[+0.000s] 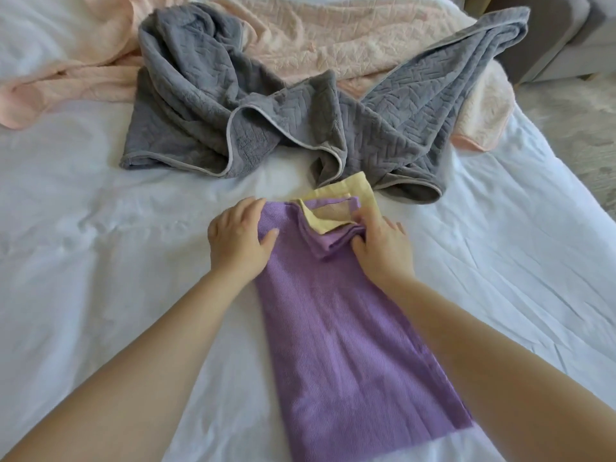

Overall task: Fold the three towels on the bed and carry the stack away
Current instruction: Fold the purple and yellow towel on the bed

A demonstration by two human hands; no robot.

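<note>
The long purple ribbed towel with a pale yellow underside lies on the white-sheeted bed as a narrow strip, with its long axis running straight away from me. Both hands are at its far end. My left hand grips the far-left corner, and my right hand pinches the bunched layers at the far right. I judge the next fold comes back toward me. Just beyond lie the crumpled grey quilted towel and the pink textured towel, both unfolded.
</note>
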